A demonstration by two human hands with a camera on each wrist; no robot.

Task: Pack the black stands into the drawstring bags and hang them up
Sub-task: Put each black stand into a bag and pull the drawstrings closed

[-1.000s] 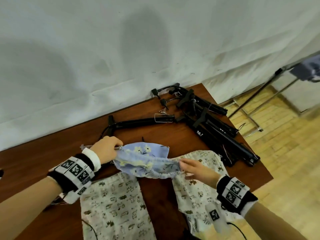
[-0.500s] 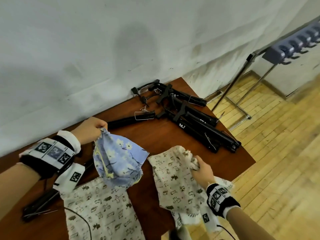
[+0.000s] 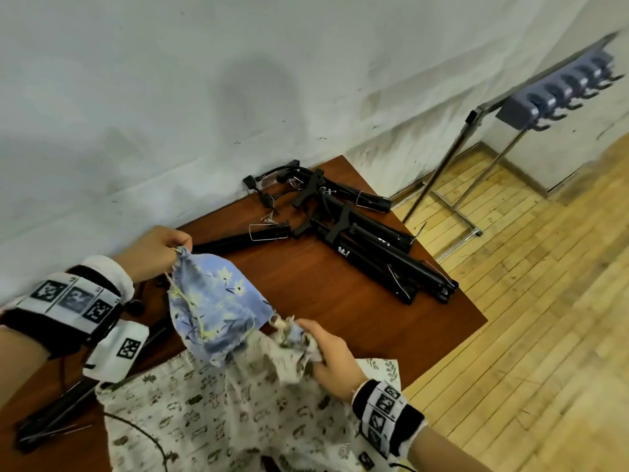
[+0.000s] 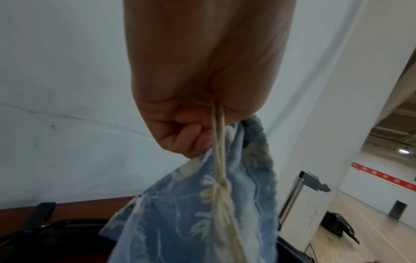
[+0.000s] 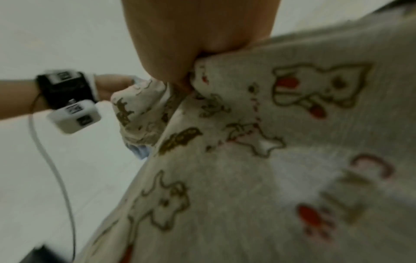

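Observation:
My left hand (image 3: 160,253) pinches the gathered top and cream cord of a blue flowered drawstring bag (image 3: 214,301), which hangs above the brown table (image 3: 340,301). The fist around the bag (image 4: 202,213) and cord shows in the left wrist view. My right hand (image 3: 326,356) grips a bunched white animal-print bag (image 3: 272,362), lifted off the table; its cloth (image 5: 270,142) fills the right wrist view. Another white printed bag (image 3: 190,413) lies flat near me. Several folded black stands (image 3: 367,247) lie in a pile at the table's far right, one longer stand (image 3: 238,240) beside my left hand.
A metal rack (image 3: 476,131) with a row of blue-grey hooks (image 3: 558,93) stands on the wooden floor to the right of the table. A white wall runs behind the table. Another black stand (image 3: 58,410) lies at the near left edge.
My left hand has raised the blue bag by its top so it hangs. My right hand let go of the blue bag, grabbed the white printed bag and lifted it towards the blue one.

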